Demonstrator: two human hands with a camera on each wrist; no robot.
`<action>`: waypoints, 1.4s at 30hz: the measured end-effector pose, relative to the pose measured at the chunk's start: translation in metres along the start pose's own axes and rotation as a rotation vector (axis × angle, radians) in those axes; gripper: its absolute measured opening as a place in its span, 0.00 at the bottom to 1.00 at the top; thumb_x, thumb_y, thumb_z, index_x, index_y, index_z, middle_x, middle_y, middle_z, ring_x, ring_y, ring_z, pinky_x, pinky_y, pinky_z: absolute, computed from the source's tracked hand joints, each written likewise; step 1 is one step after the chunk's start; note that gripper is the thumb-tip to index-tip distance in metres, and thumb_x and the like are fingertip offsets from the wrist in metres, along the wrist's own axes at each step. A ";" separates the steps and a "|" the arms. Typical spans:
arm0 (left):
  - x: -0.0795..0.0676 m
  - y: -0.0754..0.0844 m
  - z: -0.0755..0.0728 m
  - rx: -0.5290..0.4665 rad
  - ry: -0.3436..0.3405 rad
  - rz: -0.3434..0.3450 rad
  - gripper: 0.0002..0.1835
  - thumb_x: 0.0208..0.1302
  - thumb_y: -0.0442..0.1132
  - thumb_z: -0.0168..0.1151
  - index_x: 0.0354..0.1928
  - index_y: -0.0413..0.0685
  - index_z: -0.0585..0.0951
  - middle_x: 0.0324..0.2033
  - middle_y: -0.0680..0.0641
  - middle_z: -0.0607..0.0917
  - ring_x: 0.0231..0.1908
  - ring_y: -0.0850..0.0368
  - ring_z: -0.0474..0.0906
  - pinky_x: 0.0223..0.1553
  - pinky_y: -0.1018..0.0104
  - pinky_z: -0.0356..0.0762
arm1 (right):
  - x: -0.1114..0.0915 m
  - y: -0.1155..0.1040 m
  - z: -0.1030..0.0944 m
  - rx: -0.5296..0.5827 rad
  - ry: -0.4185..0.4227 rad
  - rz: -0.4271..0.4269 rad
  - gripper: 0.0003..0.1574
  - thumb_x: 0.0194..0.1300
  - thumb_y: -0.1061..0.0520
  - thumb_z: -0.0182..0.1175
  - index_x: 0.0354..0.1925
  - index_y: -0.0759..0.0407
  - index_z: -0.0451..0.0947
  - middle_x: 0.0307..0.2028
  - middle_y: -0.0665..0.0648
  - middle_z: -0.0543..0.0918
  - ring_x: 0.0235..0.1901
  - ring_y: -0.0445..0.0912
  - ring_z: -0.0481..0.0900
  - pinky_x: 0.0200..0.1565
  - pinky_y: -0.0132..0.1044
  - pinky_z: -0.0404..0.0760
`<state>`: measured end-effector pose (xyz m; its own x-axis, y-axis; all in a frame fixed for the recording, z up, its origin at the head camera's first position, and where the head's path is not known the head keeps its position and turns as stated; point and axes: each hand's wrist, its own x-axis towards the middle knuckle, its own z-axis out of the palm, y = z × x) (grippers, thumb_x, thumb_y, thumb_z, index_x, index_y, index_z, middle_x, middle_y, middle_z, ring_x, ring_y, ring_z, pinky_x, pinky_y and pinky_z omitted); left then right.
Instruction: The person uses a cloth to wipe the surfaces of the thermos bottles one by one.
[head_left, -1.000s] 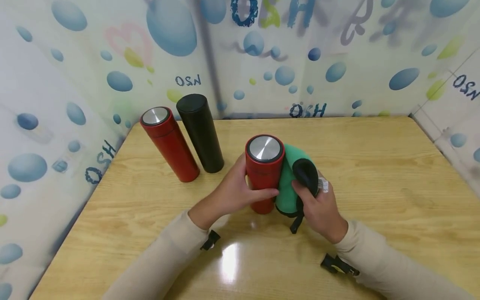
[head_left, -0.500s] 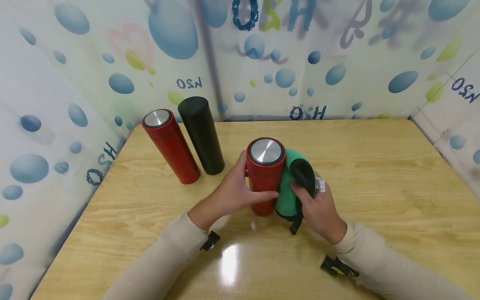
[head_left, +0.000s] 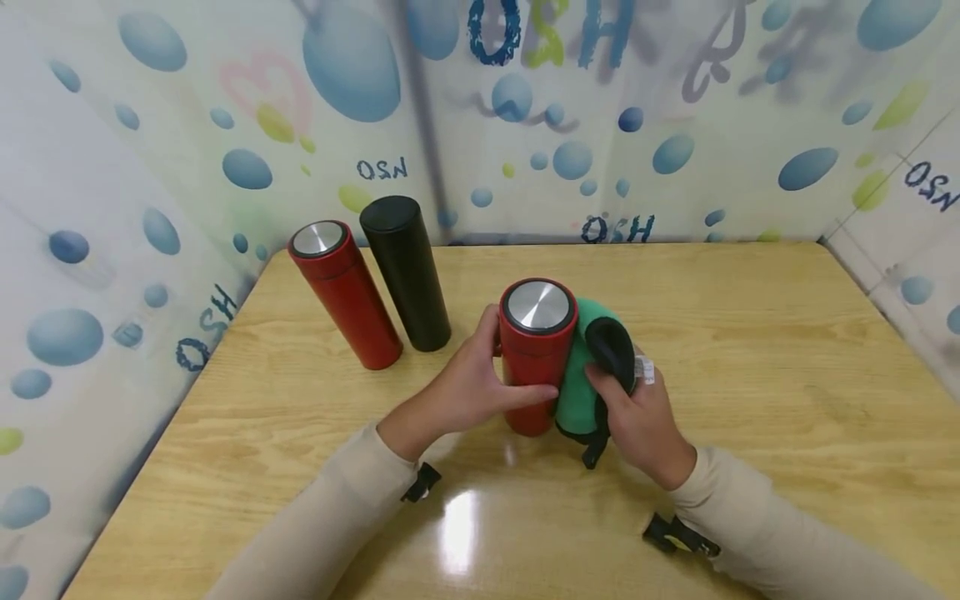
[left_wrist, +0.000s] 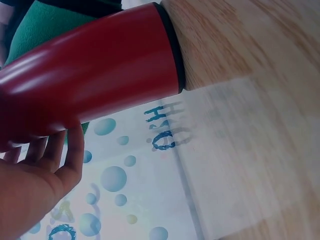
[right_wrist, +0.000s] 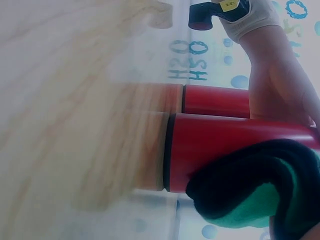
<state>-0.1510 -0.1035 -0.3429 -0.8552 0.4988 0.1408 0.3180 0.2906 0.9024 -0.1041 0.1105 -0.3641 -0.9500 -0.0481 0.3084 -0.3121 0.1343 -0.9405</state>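
Observation:
A red thermos (head_left: 534,367) with a brushed silver lid top stands upright on the table. My left hand (head_left: 468,379) grips it from the left, thumb across its front; in the left wrist view, the fingers (left_wrist: 75,152) curl against its red wall. A green cloth with black edging (head_left: 581,383) and a small white tag lies against the thermos's right side. My right hand (head_left: 641,421) holds this folded cloth, its thumb over the black part. Seen from the right wrist, the cloth (right_wrist: 245,190) overlaps the lower part of the thermos (right_wrist: 215,137).
Further back on the left, a second red thermos (head_left: 348,296) and a black one (head_left: 408,275) stand side by side on the wooden table (head_left: 750,350). A printed fabric wall (head_left: 480,125) rises behind the table. Black wrist straps hang under both sleeves.
The whole scene has shifted slightly down and right in the head view. Both hands keep the same hold on the thermos and the cloth.

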 end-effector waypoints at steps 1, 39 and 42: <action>0.000 0.000 0.000 0.000 0.000 0.008 0.48 0.53 0.45 0.78 0.70 0.60 0.56 0.62 0.57 0.73 0.62 0.59 0.71 0.61 0.50 0.76 | 0.000 0.000 0.000 0.012 0.007 -0.010 0.20 0.71 0.66 0.51 0.59 0.72 0.70 0.49 0.43 0.80 0.48 0.35 0.79 0.50 0.24 0.79; 0.001 -0.003 0.000 0.043 0.027 0.040 0.43 0.53 0.48 0.77 0.69 0.64 0.64 0.59 0.59 0.77 0.57 0.61 0.74 0.56 0.54 0.79 | 0.000 0.004 -0.001 0.079 0.082 -0.008 0.15 0.70 0.66 0.52 0.54 0.67 0.74 0.45 0.44 0.83 0.45 0.36 0.80 0.50 0.25 0.78; 0.000 -0.003 -0.001 0.047 0.025 0.012 0.44 0.53 0.49 0.77 0.70 0.62 0.63 0.58 0.58 0.78 0.56 0.61 0.75 0.56 0.56 0.79 | 0.002 0.003 -0.002 0.036 0.057 0.016 0.13 0.71 0.65 0.51 0.51 0.67 0.75 0.41 0.42 0.84 0.41 0.36 0.81 0.46 0.26 0.80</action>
<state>-0.1520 -0.1050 -0.3455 -0.8607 0.4826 0.1624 0.3470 0.3226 0.8806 -0.1066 0.1131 -0.3659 -0.9538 0.0101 0.3002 -0.2978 0.0990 -0.9495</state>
